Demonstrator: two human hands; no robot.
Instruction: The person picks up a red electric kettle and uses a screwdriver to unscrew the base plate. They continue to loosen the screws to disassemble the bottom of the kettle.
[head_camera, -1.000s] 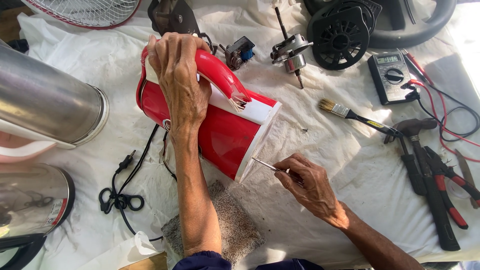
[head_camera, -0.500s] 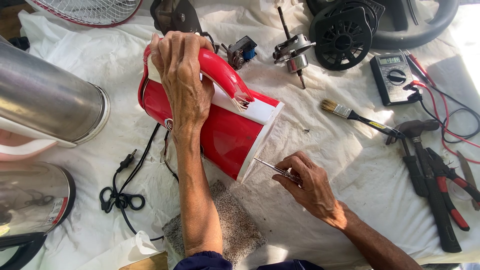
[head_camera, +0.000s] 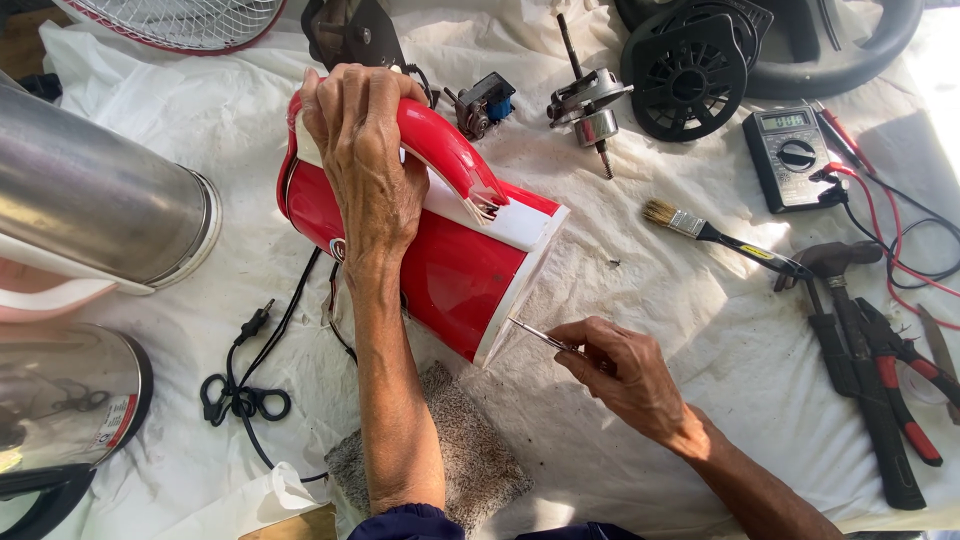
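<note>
A red kettle lies on its side near the middle of the white cloth that covers the work surface, its white-rimmed base turned toward the right. The left hand lies over the top end of the kettle, fingers clamped around the body by the red handle. The right hand is pinched shut on a thin metal tool, whose tip touches the lower edge of the kettle's base rim.

Under the left forearm lies a grey pad at the near edge, and a black cord coils just to its left. Two steel kettles – one on its side, one below it – sit at the left edge. A brush lies right of the kettle; a multimeter with red leads sits toward the far right corner – pliers and a hammer below it. A small motor and a black fan part lie along the far edge.
</note>
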